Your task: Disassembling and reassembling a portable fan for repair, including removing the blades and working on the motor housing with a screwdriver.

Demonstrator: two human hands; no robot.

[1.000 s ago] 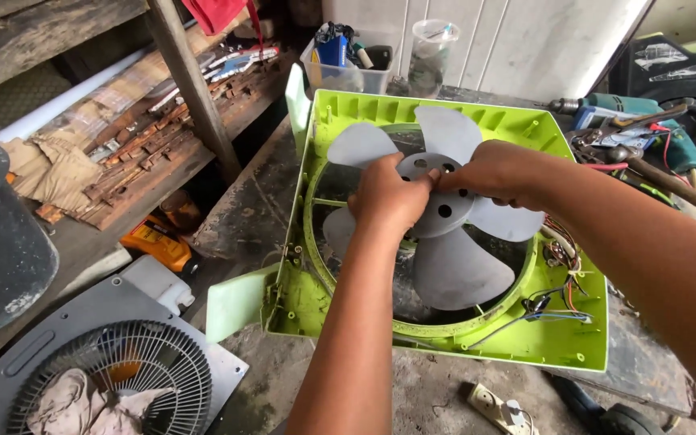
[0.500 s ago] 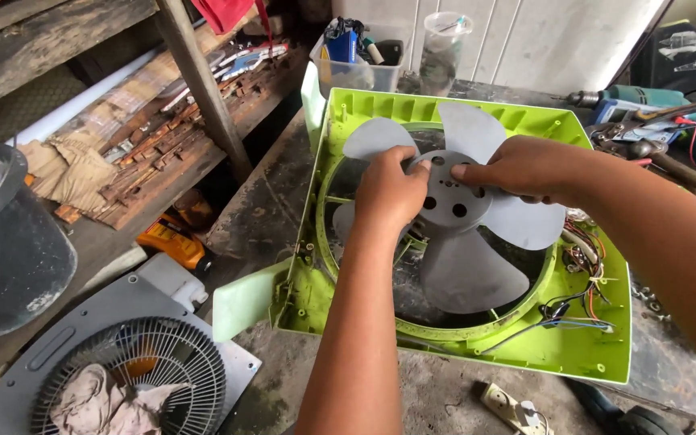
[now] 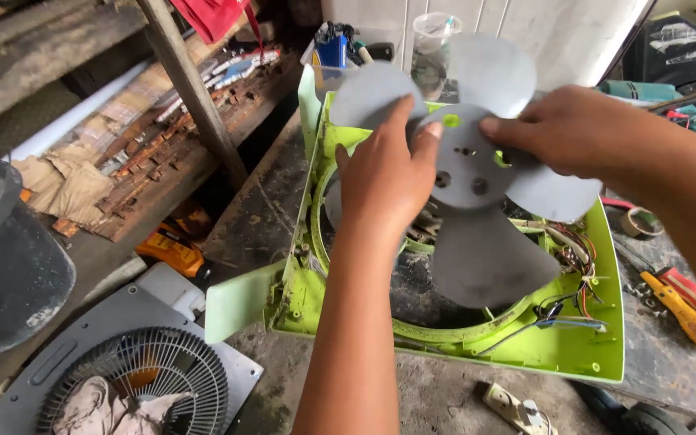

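Both hands have a grip on the grey plastic fan blade with its round hub [image 3: 470, 173]: the left hand [image 3: 384, 181] lies across the hub's left side with thumb and fingers spread over one blade, and the right hand [image 3: 577, 129] pinches the hub's right edge from the other side, fingers closed on it. Held this way, the grey blade sits raised and tilted toward the camera, above the round opening of the lime-green square plastic fan housing [image 3: 561, 350] that lies flat on the stained grey worktop [image 3: 437, 399]. Inside the housing's ring the floor is dark with dust, and a bundle of thin red, black and blue wires [image 3: 573, 302] runs along its right side. A pale green flap [image 3: 239, 302] juts from the housing's left lower corner. Right of the housing, on the worktop, lies a screwdriver with an orange-yellow handle [image 3: 686, 318]; a small white switch block [image 3: 513, 407] lies near the front edge. Behind the housing stand a clear plastic cup [image 3: 432, 44] and a teal power drill [image 3: 646, 93]. Lower left, a grey square fan grille with a rag in it [image 3: 134, 387] rests near a dark grey bucket [image 3: 10, 266], and a wooden shelf with rusty scraps [image 3: 134, 153] runs along the left.
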